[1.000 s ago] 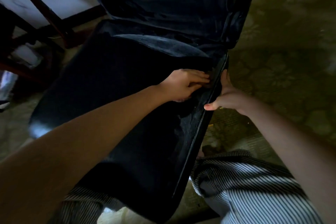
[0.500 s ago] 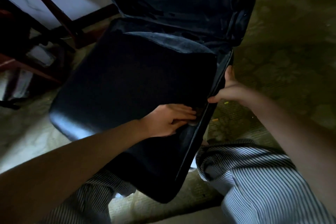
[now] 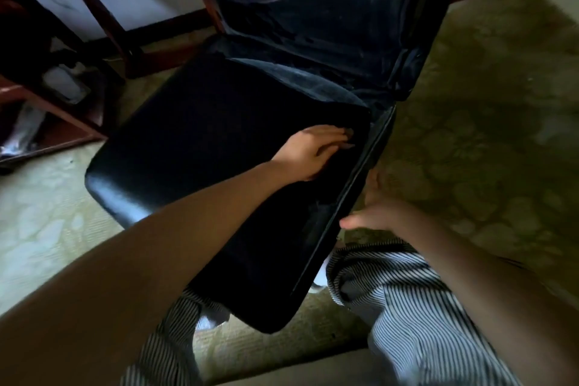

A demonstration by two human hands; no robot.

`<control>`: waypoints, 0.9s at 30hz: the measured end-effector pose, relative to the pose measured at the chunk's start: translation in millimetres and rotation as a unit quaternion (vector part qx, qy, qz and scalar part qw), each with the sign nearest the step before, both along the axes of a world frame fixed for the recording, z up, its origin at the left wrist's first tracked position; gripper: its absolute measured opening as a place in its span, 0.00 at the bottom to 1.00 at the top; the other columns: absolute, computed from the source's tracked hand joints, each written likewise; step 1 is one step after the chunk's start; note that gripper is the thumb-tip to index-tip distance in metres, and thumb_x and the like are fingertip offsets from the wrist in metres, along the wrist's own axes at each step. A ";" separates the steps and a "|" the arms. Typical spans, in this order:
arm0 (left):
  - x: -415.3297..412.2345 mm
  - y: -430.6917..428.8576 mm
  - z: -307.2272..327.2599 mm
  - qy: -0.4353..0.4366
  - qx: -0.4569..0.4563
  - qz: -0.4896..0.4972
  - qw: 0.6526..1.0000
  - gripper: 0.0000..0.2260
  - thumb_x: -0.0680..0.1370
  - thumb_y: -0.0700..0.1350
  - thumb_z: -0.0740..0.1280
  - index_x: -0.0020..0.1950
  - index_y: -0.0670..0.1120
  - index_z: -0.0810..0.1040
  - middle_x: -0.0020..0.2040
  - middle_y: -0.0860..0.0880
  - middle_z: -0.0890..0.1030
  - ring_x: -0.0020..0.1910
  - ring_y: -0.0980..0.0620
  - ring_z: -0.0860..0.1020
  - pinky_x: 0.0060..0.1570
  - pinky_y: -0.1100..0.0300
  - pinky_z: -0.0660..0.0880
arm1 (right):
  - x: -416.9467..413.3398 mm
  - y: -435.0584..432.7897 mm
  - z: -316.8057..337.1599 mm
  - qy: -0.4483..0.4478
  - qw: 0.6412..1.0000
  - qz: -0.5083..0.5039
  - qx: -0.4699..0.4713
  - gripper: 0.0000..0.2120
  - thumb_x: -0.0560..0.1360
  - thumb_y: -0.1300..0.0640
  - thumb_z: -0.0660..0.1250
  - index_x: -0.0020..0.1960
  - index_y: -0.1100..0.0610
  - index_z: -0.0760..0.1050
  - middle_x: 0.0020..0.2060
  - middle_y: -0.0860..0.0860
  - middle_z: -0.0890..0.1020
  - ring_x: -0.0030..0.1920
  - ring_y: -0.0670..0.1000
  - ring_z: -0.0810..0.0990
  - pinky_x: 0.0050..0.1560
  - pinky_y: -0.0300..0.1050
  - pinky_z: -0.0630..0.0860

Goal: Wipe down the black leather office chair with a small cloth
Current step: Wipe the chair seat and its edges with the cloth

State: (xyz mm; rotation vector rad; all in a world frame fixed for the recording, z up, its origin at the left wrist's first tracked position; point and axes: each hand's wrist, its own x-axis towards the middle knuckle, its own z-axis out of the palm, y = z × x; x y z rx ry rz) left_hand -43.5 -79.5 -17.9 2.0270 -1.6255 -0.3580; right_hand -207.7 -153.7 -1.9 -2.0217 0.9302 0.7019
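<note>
The black leather office chair fills the middle of the view, its seat (image 3: 203, 147) dark and glossy and its backrest (image 3: 313, 25) streaked with dust. My left hand (image 3: 310, 152) lies on the seat near its rear right corner, its fingers stretched out flat. Those fingers press a small dark cloth (image 3: 348, 134), which only just shows at the fingertips. My right hand (image 3: 376, 208) is blurred and rests against the seat's right side edge, about halfway along it. Its thumb points left and it holds nothing.
Dark wooden furniture legs (image 3: 103, 19) stand at the back left, next to a low shelf with pale items (image 3: 62, 88). A patterned greenish carpet (image 3: 485, 150) covers the floor. My knees in striped trousers (image 3: 407, 307) are just in front of the seat.
My left hand has slid with the cloth along the seat's right side toward the backrest. My right hand has moved along the side edge toward me.
</note>
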 end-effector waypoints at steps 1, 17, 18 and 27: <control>-3.6 -3.4 -3.0 -0.006 0.020 -0.022 1.000 0.13 0.77 0.39 0.63 0.61 0.39 0.77 0.62 0.42 0.77 0.64 0.45 0.73 0.66 0.62 0.61 | -3.0 6.8 -3.9 0.001 1.000 0.002 -0.004 0.58 0.69 0.50 0.74 0.74 0.56 0.28 0.75 0.53 0.34 0.76 0.58 0.44 0.74 0.54 0.50; -19.2 44.9 -15.1 0.009 0.053 -0.060 0.997 0.13 0.75 0.36 0.65 0.58 0.43 0.80 0.60 0.47 0.79 0.64 0.50 0.73 0.64 0.63 0.64 | 5.6 44.5 -41.0 -0.054 0.994 -0.093 -0.001 0.65 0.63 0.55 0.79 0.73 0.58 0.27 0.73 0.49 0.31 0.76 0.50 0.44 0.74 0.50 0.50; -21.0 53.3 -15.3 0.009 0.050 -0.065 0.997 0.12 0.75 0.36 0.65 0.58 0.42 0.80 0.59 0.47 0.80 0.63 0.49 0.74 0.64 0.63 0.65 | 5.6 44.7 -40.9 -0.058 0.994 -0.096 0.001 0.65 0.62 0.55 0.79 0.73 0.58 0.28 0.74 0.50 0.32 0.76 0.50 0.44 0.74 0.49 0.50; -37.3 122.2 -12.5 0.009 0.057 -0.087 0.994 0.12 0.76 0.42 0.63 0.56 0.43 0.81 0.56 0.49 0.81 0.61 0.53 0.75 0.63 0.64 0.67 | 10.0 54.4 -45.3 -0.061 0.986 -0.154 0.032 0.63 0.64 0.65 0.76 0.72 0.54 0.24 0.72 0.47 0.28 0.75 0.50 0.43 0.72 0.53 0.60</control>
